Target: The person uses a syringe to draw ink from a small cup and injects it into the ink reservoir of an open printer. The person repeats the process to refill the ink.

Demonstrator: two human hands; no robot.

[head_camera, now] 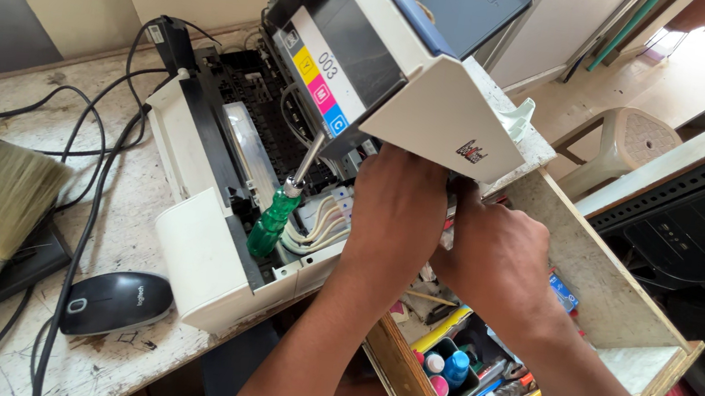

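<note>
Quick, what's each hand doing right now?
Left hand: on the printer's side; grip cannot be told.
Right hand: beside it, grip hidden.

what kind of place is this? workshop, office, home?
Most likely a small electronics or printer repair bench. A white printer lies opened up on a worn table, a green-handled screwdriver stands in it, and an open wooden drawer beneath the hands holds ink bottles and pens.

Two bare forearms, no watch, no rings, no gloves. Left hand and right hand both bare too; just a sliver of pale sleeve at the bottom edge.
</note>
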